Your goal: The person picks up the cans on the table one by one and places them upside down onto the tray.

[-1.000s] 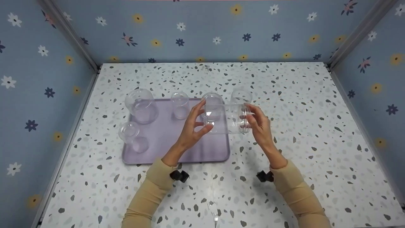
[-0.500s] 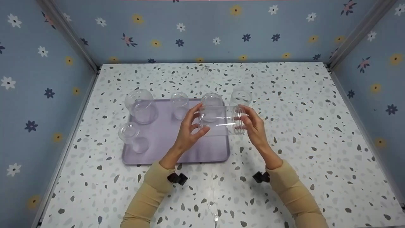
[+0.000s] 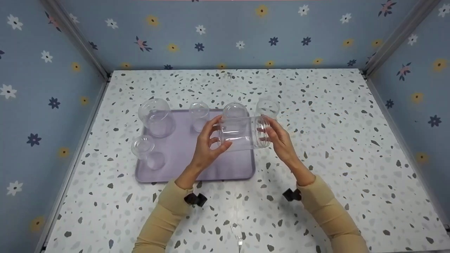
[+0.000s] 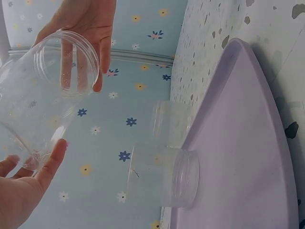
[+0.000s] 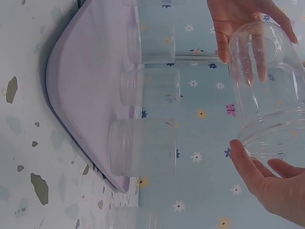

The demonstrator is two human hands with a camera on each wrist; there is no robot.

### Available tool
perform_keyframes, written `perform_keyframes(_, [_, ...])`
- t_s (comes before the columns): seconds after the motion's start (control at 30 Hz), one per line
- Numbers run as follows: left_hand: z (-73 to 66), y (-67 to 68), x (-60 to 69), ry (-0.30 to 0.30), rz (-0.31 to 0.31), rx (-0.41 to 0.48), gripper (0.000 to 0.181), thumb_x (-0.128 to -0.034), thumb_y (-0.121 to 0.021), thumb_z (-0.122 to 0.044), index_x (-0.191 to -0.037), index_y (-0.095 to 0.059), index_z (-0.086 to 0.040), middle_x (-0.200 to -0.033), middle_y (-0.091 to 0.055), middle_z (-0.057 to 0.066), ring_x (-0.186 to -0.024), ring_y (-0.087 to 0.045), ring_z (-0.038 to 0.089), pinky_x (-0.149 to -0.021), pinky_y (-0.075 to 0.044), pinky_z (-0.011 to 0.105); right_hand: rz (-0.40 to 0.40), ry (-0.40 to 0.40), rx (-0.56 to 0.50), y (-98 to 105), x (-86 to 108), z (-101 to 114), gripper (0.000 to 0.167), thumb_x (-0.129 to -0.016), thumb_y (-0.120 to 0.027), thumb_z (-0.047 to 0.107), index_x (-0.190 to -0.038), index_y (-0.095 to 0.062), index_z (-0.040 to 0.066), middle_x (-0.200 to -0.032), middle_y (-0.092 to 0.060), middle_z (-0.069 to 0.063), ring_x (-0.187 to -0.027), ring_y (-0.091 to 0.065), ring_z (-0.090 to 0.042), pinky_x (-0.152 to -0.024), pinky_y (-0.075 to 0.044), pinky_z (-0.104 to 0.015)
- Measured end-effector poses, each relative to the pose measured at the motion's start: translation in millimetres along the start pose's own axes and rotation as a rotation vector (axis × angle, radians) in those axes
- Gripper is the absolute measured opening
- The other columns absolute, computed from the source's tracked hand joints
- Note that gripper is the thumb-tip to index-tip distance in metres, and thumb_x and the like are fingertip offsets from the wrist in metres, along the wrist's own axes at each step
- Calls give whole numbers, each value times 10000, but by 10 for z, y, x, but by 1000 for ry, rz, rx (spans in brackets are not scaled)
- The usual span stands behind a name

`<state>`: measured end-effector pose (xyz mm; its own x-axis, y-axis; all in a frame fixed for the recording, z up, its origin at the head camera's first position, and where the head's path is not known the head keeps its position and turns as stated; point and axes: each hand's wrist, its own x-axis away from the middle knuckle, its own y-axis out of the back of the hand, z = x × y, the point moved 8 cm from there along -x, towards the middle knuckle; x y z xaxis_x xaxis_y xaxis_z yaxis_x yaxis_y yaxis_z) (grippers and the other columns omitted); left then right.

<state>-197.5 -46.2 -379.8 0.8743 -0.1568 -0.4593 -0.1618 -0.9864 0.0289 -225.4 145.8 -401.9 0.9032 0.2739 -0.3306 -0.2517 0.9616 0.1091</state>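
A clear, wide-mouthed plastic jar lies sideways in the air between both hands, above the right part of a purple tray. My left hand holds its base end, thumb in front and fingers behind. My right hand grips the threaded mouth end, thumb on the near side. The left wrist view shows the jar's open, ridged mouth with no lid on it. In the right wrist view the thumb of my right hand touches the jar near its threads.
Several clear jars stand mouth down: a large one at the tray's back left, a small one at its left, others along the back edge. Another jar stands on the speckled table, right of the tray. Flowered walls surround it.
Both hands have moved a little to the left with the jar, most of it in the first half second. The jar has turned slightly about its length. The standing jars have not moved.
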Motion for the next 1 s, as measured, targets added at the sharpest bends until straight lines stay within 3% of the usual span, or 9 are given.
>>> perform_keyframes(0.13, [-19, 21, 0, 7, -16, -50, 650, -706, -637, -28, -1264, -341, 125, -1162, -398, 291, -1003, -450, 366, -660, -486, 419, 19, -2, 82, -38, -20, 159, 432, -958, -367, 167, -1285, -353, -115, -1238, -416, -304, -1046, -467, -423, -777, -457, -469])
perform_keyframes(0.23, [-12, 34, 3, 21, -21, -105, 657, -705, -669, -37, -1269, -360, 99, -1156, -424, 239, -989, -455, 351, -643, -490, 383, 14, 6, 133, -42, -44, 226, 365, -936, -349, 24, -1262, -370, -140, -1207, -443, -312, -1061, -469, -393, -797, -463, -367])
perform_keyframes(0.33, [102, 66, 17, 43, -24, -173, 668, -709, -707, -86, -1285, -391, 31, -1155, -453, 160, -980, -467, 313, -633, -492, 397, 2, 35, 174, -28, -75, 226, 332, -910, -383, -41, -1220, -413, -154, -1161, -485, -307, -1061, -477, -382, -811, -445, -262])
perform_keyframes(0.5, [295, 131, 41, 90, -22, -311, 716, -700, -747, -241, -1300, -407, -48, -1172, -468, 95, -982, -472, 255, -645, -486, 400, -5, 61, 247, 46, -142, 28, 317, -885, -488, -3, -1189, -495, -92, -1139, -532, -243, -1038, -506, -334, -821, -446, -312])
perform_keyframes(0.7, [330, 194, 64, 144, 7, -498, 770, -686, -739, -367, -1291, -410, -24, -1197, -454, 133, -1007, -457, 215, -734, -456, 332, 29, 42, 426, 111, -217, -209, 399, -850, -594, 127, -1208, -508, -28, -1190, -523, -155, -1075, -485, -260, -855, -413, -440])
perform_keyframes(0.87, [373, 263, 89, 233, 49, -646, 780, -681, -728, -402, -1293, -413, -34, -1195, -449, 104, -1076, -443, 213, -888, -381, 344, 92, 63, 616, 123, -282, -285, 463, -828, -628, 198, -1218, -500, -16, -1186, -513, -140, -1096, -466, -246, -865, -394, -403])
perform_keyframes(1.0, [404, 310, 107, 303, 97, -731, 793, -677, -719, -432, -1295, -411, -41, -1181, -446, 109, -1072, -443, 241, -898, -374, 380, 155, 26, 740, 142, -344, -370, 496, -835, -619, 216, -1243, -469, -22, -1222, -468, -168, -1140, -421, -280, -928, -349, -406])
